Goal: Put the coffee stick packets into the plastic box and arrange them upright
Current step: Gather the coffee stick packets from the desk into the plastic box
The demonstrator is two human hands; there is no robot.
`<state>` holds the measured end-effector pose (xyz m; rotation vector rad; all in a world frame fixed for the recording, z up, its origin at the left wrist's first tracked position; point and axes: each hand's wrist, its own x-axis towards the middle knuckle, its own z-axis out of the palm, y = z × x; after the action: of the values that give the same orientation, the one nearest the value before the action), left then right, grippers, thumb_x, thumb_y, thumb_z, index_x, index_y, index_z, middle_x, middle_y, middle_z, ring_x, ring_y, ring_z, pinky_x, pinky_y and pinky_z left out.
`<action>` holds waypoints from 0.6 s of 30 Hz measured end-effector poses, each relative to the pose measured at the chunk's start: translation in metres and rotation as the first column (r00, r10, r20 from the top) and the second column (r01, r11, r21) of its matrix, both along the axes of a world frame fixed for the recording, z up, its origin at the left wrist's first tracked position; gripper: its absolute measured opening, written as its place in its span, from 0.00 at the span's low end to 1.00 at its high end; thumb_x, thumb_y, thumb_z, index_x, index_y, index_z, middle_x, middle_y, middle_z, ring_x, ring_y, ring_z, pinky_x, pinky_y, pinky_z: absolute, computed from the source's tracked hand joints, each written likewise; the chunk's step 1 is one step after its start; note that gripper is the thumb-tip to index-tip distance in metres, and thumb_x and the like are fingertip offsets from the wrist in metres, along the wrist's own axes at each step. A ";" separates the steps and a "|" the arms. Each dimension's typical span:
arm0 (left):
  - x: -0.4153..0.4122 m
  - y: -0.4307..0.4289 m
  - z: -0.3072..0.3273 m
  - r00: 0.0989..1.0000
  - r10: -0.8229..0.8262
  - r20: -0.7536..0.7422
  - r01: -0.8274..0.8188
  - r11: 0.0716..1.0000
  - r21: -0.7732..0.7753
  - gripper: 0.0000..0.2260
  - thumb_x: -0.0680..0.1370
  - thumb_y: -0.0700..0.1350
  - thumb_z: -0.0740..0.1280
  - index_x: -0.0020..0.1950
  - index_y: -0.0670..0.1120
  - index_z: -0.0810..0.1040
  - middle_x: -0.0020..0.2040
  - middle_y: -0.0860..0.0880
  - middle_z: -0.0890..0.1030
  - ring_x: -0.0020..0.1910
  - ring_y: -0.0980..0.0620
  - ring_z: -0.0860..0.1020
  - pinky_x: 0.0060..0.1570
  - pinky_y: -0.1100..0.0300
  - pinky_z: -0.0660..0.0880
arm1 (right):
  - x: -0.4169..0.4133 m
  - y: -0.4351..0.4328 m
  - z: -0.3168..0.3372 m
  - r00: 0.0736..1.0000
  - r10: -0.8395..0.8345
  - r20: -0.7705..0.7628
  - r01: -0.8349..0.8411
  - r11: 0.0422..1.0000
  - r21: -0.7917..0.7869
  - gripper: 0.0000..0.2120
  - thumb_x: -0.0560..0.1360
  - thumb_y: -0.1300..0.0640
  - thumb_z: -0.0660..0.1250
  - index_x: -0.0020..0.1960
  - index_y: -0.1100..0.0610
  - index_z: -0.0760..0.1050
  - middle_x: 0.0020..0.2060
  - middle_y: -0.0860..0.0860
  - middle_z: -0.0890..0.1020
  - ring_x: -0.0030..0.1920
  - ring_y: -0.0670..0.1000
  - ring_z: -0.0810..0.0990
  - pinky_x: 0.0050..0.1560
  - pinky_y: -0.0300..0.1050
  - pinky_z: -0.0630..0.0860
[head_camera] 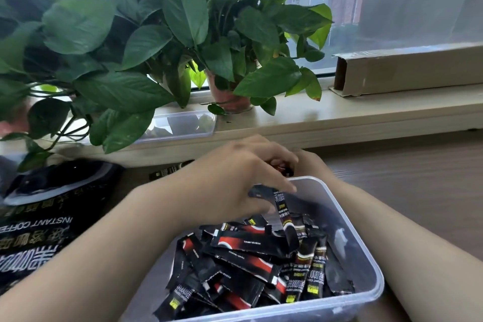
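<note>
— Where are your fingers?
— My left hand (235, 178) is over the far rim of the plastic box (366, 253), at lower centre. Its fingers (285, 185) pinch one packet (286, 217) by its top end, and it hangs down inside.
— And the other hand?
— My right hand (311, 165) sits just behind the left, beyond that rim, mostly hidden. I cannot tell whether it holds anything.
— The rest?
— The coffee stick packets (243, 256) lie jumbled in the box, a few leaning up near the right wall. Floor shows in the far right corner.
— Room around it?
— Wood tabletop (418, 191) runs right of the box to the window sill (366, 117). At left, a black coffee bag (39, 230) lies beside my forearm, with a stray packet (170, 171) beyond.
</note>
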<state>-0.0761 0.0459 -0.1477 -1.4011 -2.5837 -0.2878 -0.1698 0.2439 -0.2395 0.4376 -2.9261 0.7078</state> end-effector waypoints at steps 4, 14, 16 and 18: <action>-0.009 0.002 0.000 0.969 -0.104 -0.224 0.079 0.990 -0.115 0.03 0.73 0.42 0.72 0.43 0.50 0.85 0.43 0.53 0.83 0.46 0.49 0.77 0.41 0.52 0.76 | 0.000 0.001 -0.004 0.999 0.018 -0.046 -0.020 0.999 -0.034 0.18 0.70 0.52 0.75 0.32 0.39 0.67 0.36 0.42 0.73 0.39 0.47 0.69 0.33 0.27 0.66; 0.017 -0.025 0.020 0.965 0.173 0.196 -0.212 0.957 0.198 0.14 0.76 0.58 0.67 0.45 0.49 0.86 0.36 0.54 0.83 0.35 0.58 0.79 0.37 0.60 0.76 | 0.003 0.002 0.003 0.999 -0.045 -0.030 0.044 0.999 -0.026 0.18 0.71 0.46 0.76 0.54 0.57 0.84 0.40 0.48 0.77 0.45 0.48 0.74 0.42 0.38 0.68; 0.002 -0.056 0.013 0.912 0.327 0.247 -0.401 0.832 0.383 0.14 0.77 0.55 0.68 0.39 0.48 0.84 0.30 0.51 0.80 0.28 0.57 0.75 0.30 0.61 0.73 | 0.004 0.002 0.006 0.997 -0.071 -0.006 0.071 0.997 -0.009 0.16 0.71 0.45 0.75 0.52 0.55 0.85 0.43 0.50 0.81 0.47 0.50 0.77 0.40 0.38 0.66; -0.017 -0.084 -0.003 0.807 0.510 0.297 -0.590 0.677 0.440 0.11 0.78 0.51 0.70 0.37 0.49 0.84 0.32 0.52 0.83 0.30 0.54 0.78 0.35 0.60 0.76 | 0.004 0.000 0.007 0.996 -0.087 0.010 0.087 0.996 0.018 0.14 0.72 0.46 0.74 0.52 0.55 0.85 0.47 0.52 0.84 0.50 0.52 0.80 0.41 0.40 0.66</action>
<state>-0.0928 -0.0382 -0.1509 -0.3863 -2.6024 -0.9259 -0.1655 0.2439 -0.2322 0.3069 -2.9431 0.6755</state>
